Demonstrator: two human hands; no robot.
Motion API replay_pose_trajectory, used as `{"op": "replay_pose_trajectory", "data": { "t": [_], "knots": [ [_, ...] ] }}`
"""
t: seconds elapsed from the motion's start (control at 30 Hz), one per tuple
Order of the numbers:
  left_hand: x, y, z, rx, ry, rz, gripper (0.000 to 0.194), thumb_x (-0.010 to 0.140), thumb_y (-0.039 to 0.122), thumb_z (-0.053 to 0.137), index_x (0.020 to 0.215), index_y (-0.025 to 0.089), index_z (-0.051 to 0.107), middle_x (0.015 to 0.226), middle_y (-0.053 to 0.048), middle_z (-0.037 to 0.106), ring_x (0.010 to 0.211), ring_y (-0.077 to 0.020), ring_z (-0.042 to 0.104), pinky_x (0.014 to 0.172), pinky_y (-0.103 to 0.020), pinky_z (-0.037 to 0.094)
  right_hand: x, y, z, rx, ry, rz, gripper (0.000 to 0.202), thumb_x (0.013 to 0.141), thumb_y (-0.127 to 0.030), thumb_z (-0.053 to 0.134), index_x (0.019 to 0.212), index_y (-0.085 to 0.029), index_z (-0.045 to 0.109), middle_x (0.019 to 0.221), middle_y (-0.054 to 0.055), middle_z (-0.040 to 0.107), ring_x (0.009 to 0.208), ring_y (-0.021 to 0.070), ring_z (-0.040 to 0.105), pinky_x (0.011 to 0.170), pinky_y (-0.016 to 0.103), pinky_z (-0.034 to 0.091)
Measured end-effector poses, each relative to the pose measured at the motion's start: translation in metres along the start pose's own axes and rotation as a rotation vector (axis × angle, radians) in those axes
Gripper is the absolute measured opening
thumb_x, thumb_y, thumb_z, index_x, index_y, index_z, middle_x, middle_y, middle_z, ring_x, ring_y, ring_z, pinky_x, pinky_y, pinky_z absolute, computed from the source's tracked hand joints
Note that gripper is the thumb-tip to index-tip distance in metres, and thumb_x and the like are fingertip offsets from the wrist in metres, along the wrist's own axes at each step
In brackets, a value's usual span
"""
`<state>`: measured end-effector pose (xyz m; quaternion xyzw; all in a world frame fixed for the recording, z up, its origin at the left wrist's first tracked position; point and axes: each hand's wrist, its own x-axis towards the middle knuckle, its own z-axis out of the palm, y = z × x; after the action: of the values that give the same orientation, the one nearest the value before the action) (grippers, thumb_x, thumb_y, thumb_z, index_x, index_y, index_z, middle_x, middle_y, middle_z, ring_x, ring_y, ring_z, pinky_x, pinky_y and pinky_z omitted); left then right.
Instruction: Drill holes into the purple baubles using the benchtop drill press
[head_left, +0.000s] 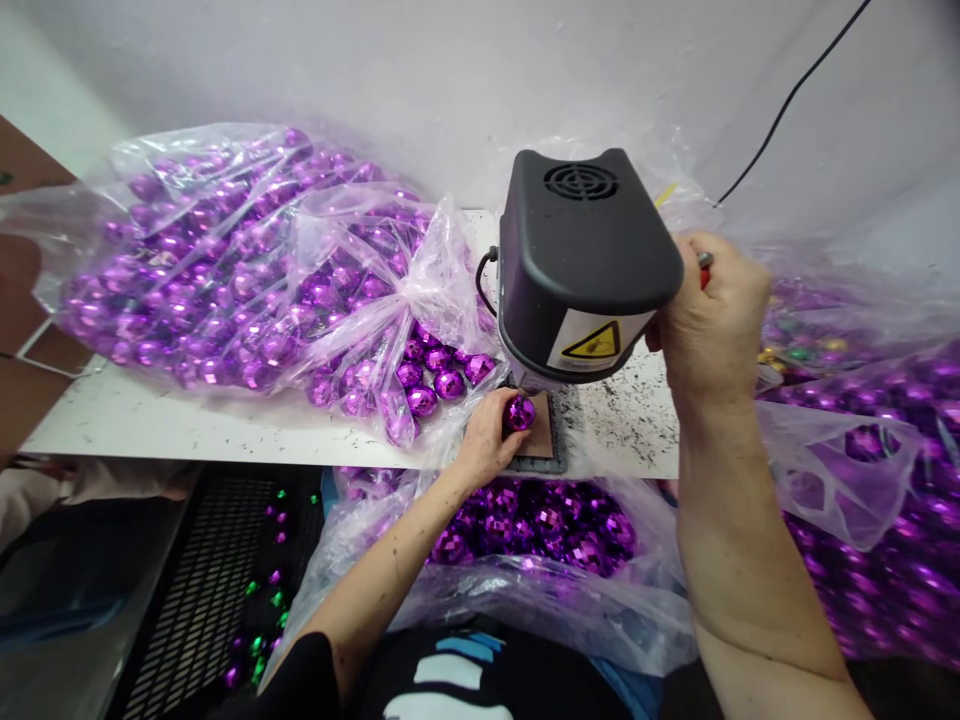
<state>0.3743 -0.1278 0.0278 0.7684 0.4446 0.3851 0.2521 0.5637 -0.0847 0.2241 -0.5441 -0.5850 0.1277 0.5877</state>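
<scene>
Beneath a black bench machine [589, 255] with a yellow warning label, my left hand [491, 438] pinches a shiny purple faceted ball [519, 412]. The ball sits over a brown pad [536, 440] on the machine's dark base [556, 462]. My right hand [716, 310] is closed around a handle on the machine's right side; a bit of red and a metal end [703, 262] show between the fingers, and the rest is hidden. Loose purple balls [450, 384] spill from a bag just left of my left hand.
A large clear bag of purple balls [225, 270] covers the table's left. An open bag [555, 525] of balls lies across my lap, and more bags [885, 500] stand at right. Dark shavings [630, 415] litter the white table. A black crate [199, 580] is below left.
</scene>
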Motion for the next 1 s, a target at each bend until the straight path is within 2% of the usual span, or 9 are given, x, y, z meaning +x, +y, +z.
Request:
{"op": "replay_pose_trajectory", "data": {
  "t": [0.17,0.33,0.5,0.6,0.7,0.83,1.0],
  "knots": [
    [0.000,0.004,0.010,0.106,0.056,-0.070,0.042,0.091,0.039,0.071,0.124,0.019,0.053,0.115,-0.010,0.066,0.108,-0.0256,0.063,0.098,-0.041,0.048,0.001,0.001,0.000,0.001,0.006,-0.009,0.043,0.095,-0.042,0.054,0.062,-0.019,0.037,0.058,-0.006,0.028,0.055,0.0038,0.029,0.054,0.024,0.020],
    [0.000,0.002,0.021,0.225,0.080,-0.077,0.038,0.092,0.035,0.068,0.123,0.017,0.053,0.114,-0.011,0.065,0.110,-0.0270,0.061,0.096,-0.041,0.045,-0.007,-0.004,-0.003,-0.022,0.009,-0.007,0.042,0.095,-0.044,0.054,0.064,-0.018,0.042,0.057,-0.006,0.030,0.053,0.0037,0.031,0.054,0.024,0.021],
    [0.000,0.001,0.021,0.234,0.078,-0.084,0.038,0.090,0.032,0.069,0.121,0.017,0.053,0.112,-0.010,0.064,0.107,-0.0259,0.060,0.094,-0.040,0.044,-0.050,-0.006,-0.014,-0.194,0.105,-0.137,0.034,0.096,-0.039,0.053,0.070,-0.018,0.050,0.057,-0.006,0.042,0.050,0.0039,0.037,0.052,0.023,0.028],
    [0.001,0.003,0.019,0.224,0.067,-0.088,0.038,0.091,0.033,0.067,0.123,0.018,0.052,0.115,-0.010,0.064,0.108,-0.0260,0.060,0.094,-0.040,0.044,-0.082,0.001,-0.021,-0.277,0.129,-0.213,0.016,0.091,-0.029,0.061,0.078,-0.020,0.057,0.060,-0.006,0.049,0.050,0.0043,0.041,0.051,0.022,0.033],
    [0.001,0.004,0.018,0.214,0.059,-0.101,0.039,0.092,0.034,0.067,0.124,0.019,0.052,0.119,-0.010,0.063,0.111,-0.0266,0.059,0.095,-0.041,0.045,-0.104,0.009,-0.022,-0.333,0.126,-0.215,0.002,0.088,-0.022,0.062,0.089,-0.024,0.061,0.070,-0.005,0.058,0.053,0.0056,0.048,0.053,0.023,0.040],
    [0.001,0.004,0.018,0.210,0.052,-0.113,0.041,0.090,0.033,0.068,0.126,0.019,0.052,0.122,-0.011,0.063,0.113,-0.0271,0.059,0.096,-0.041,0.044,-0.116,0.020,-0.015,-0.339,0.162,-0.268,0.015,0.088,-0.017,0.058,0.097,-0.026,0.065,0.072,-0.003,0.061,0.054,0.0077,0.051,0.056,0.024,0.044],
    [0.000,0.003,0.018,0.204,0.059,-0.099,0.039,0.090,0.031,0.069,0.124,0.019,0.053,0.119,-0.010,0.064,0.111,-0.0266,0.059,0.095,-0.041,0.045,-0.122,0.033,-0.007,-0.364,0.224,-0.304,0.019,0.089,-0.019,0.057,0.101,-0.026,0.070,0.079,0.001,0.067,0.061,0.0108,0.058,0.058,0.026,0.047]
  ]
}}
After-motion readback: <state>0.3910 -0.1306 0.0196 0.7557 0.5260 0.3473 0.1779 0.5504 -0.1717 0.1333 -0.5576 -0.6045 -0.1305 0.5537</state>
